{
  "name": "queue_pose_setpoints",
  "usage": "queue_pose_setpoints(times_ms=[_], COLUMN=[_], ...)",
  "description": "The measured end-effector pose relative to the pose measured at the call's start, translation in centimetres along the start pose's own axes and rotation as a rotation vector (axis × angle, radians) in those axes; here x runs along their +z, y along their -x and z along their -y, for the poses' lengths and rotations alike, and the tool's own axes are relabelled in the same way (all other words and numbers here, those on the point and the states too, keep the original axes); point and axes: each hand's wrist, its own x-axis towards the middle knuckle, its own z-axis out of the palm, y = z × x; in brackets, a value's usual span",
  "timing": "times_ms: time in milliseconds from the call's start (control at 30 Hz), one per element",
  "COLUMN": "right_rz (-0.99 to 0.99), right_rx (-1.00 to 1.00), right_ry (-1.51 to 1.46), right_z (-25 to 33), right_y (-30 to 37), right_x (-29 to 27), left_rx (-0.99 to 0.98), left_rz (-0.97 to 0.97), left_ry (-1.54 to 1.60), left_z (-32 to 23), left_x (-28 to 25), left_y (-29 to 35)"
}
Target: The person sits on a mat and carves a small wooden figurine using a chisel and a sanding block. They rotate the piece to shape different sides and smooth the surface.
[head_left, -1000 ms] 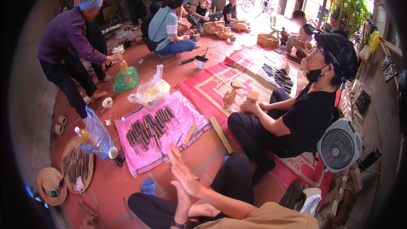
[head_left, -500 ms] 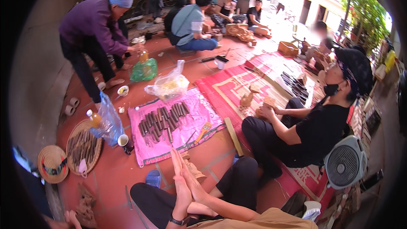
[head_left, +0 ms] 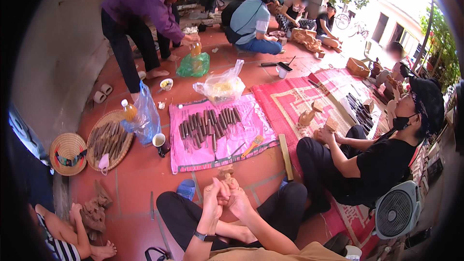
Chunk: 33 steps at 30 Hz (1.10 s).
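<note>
My left hand (head_left: 216,202) and my right hand (head_left: 239,203) are clasped together above my crossed legs, fingers curled against each other. No object shows between them. Just beyond my fingertips is a pale wooden carving (head_left: 225,170), its lower part hidden by my hands. Past it, a pink cloth (head_left: 191,158) holds several dark-handled carving tools (head_left: 208,122). One tool (head_left: 214,146) lies apart from the group, closer to me. Near the cloth's right side are a flat brush (head_left: 252,147) with a yellow handle and a thin blade (head_left: 236,148).
Left of the cloth stand a cup (head_left: 160,141), a blue plastic bag (head_left: 147,120) and a tool-filled basket (head_left: 126,148). A wooden bar (head_left: 285,157) lies to the right. Beside it a co-worker in black (head_left: 382,152) sits holding a wood block, near a fan (head_left: 397,210).
My hands have gone from flat, palm against palm, to clasped with bent fingers. The view has shifted, showing more of another person's legs at lower left.
</note>
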Motion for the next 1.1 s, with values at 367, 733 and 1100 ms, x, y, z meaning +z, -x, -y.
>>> queue_pose_setpoints(times_ms=[367,733,1100], right_rz=[0.018,-0.566,-0.745], right_rx=[-0.029,-0.217,0.45], right_ry=[1.501,1.869,1.835], right_z=[-1.3,7.7,7.8], right_y=[2.1,-17.9,-27.3], right_x=[-2.2,-14.5,-17.7], left_rx=[-0.262,-0.198,-0.221], left_rz=[-0.485,-0.282,-0.206], left_ry=[0.448,-0.053,0.172], left_z=[10.1,7.5,9.7], left_x=[-8.6,-14.6,-16.7], left_y=[-1.7,-4.5,-5.9])
